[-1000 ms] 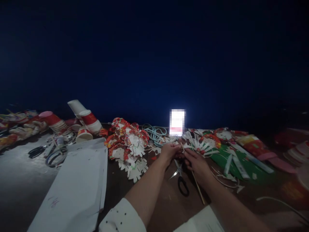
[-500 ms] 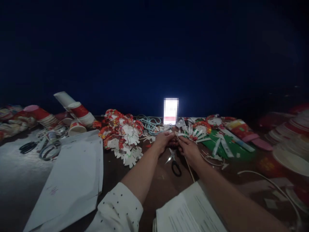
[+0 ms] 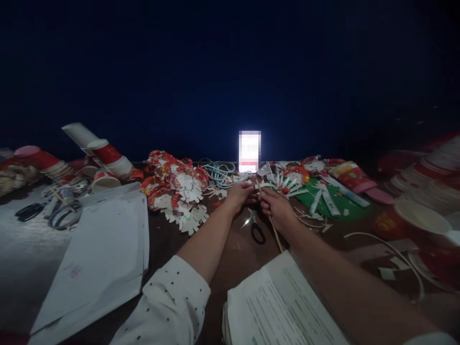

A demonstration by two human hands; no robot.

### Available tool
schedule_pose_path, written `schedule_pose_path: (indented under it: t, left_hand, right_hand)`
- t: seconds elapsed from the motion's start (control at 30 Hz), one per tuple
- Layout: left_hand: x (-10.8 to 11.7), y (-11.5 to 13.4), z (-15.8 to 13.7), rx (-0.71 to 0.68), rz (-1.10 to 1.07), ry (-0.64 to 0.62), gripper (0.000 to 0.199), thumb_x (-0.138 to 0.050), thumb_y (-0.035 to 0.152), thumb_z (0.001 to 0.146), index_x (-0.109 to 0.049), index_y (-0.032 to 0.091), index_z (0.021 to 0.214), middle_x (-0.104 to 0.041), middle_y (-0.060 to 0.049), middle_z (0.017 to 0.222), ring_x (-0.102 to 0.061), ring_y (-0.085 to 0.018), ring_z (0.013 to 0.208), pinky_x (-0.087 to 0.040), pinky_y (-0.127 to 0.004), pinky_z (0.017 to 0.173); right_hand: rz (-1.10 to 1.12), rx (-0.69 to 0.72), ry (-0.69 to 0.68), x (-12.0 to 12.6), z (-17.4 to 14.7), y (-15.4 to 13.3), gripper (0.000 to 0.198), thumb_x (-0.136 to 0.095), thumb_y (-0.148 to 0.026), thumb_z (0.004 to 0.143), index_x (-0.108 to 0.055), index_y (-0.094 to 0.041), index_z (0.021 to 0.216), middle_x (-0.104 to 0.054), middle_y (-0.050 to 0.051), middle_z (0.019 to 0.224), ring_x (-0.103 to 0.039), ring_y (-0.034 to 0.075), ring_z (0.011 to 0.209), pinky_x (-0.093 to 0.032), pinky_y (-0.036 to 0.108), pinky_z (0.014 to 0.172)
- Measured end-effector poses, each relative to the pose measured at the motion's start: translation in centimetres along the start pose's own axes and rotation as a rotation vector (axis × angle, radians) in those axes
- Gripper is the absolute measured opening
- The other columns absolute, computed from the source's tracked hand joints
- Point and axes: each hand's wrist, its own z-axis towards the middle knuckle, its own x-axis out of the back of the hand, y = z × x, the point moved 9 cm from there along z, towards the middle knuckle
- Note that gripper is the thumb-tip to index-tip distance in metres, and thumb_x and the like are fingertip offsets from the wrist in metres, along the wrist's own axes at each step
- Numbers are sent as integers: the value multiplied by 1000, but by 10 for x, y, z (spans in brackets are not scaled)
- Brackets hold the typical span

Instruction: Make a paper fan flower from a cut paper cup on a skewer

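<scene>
Printed sheets (image 3: 266, 311) had shifted further into view toward the table's (image 3: 244, 268) near edge. Right hand (image 3: 278, 206) gripped the stick (image 3: 276, 233), tip toward the far edge; left hand (image 3: 241, 197), closure unclear. Work apparently continued unchanged.

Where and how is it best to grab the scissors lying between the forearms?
Probably by the black loop of the scissors, coming down from above on the near side. They lie flat, with that loop nearest the wearer and a bright blade jutting left, so the loop is likely the safer hold. Avoid the thin stick in the right hand, slanting past on the right.
</scene>
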Motion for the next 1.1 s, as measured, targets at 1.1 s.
schedule_pose_path:
  t: [1.1]
  left_hand:
    - [-1, -6, 2, 77, -40, -71, 16, -68, 12, 87, -63, 11, 72, -61, 0, 60, -58, -6, 50, -50, -16, 56]
  right_hand:
    - [-566, 242, -35, 5, 9, -5, 31, -59, -40, 81, -72, -19, 100, -50, -6, 50, -44, 11, 42, -35, 23, 43]
